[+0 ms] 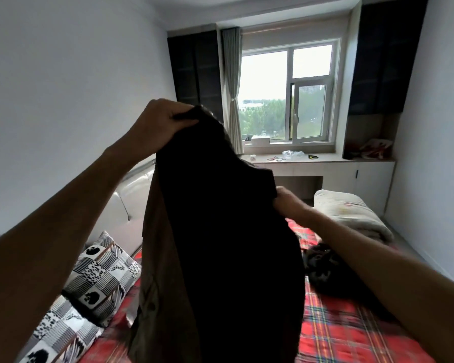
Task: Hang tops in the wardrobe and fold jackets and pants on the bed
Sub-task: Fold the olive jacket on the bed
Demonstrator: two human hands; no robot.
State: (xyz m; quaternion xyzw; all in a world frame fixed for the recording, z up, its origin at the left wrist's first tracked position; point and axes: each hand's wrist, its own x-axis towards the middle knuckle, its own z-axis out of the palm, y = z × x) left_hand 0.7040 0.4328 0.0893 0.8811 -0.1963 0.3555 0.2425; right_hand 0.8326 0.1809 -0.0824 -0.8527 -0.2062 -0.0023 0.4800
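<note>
A dark brown jacket [215, 244] hangs in the air over the bed [346, 331], which has a red plaid cover. My left hand [157, 124] grips its top edge, raised high. Lower down, my right hand [288, 203] pinches the jacket's right edge at about mid height. The garment hides most of the bed's middle. A pile of dark clothes [323, 263] lies on the cover behind my right forearm.
Two black-and-white patterned pillows [100, 271] lean against the white headboard [131, 195] at the left. A folded beige quilt [351, 216] sits at the bed's far right. Beyond are a desk [325, 163] under the window and dark cabinets [197, 72] either side.
</note>
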